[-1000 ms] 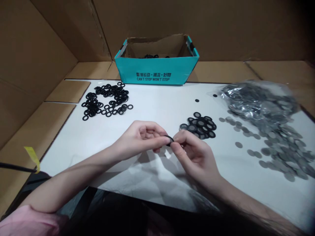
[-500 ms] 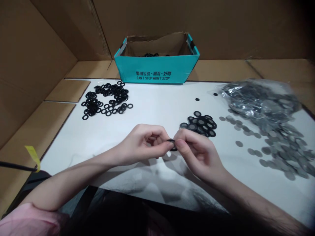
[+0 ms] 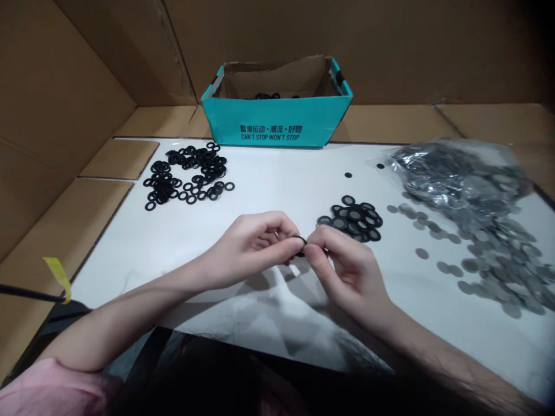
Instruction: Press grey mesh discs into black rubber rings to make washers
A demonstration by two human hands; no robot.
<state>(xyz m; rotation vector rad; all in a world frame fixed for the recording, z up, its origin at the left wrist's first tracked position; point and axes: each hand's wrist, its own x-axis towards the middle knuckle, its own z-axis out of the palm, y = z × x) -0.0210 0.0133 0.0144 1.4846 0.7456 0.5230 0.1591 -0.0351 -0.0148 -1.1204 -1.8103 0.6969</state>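
A black ring (image 3: 302, 253) is pinched between my two hands above the white table, mostly covered by fingertips. My left hand (image 3: 266, 245) grips its left side between thumb and fingers. On the other side, the thumb and forefinger of my right hand (image 3: 347, 263) close on its right edge. Whether a grey disc sits inside this ring is hidden. Just beyond my right hand lies a pile of black rings with grey discs in them (image 3: 354, 215). Loose black rings (image 3: 162, 188) are heaped at the left, and loose grey discs (image 3: 505, 260) spread over the right.
A turquoise box (image 3: 277, 118) with black rings inside stands at the back. A clear plastic bag of grey discs (image 3: 459, 173) lies at the back right. Two small dark discs (image 3: 348, 175) rest near the middle. Cardboard walls (image 3: 368, 52) enclose the table (image 3: 269, 179).
My hands have shifted slightly up, and the ring has tilted so that less of it shows between my fingers. The piles and the box stay where they were.
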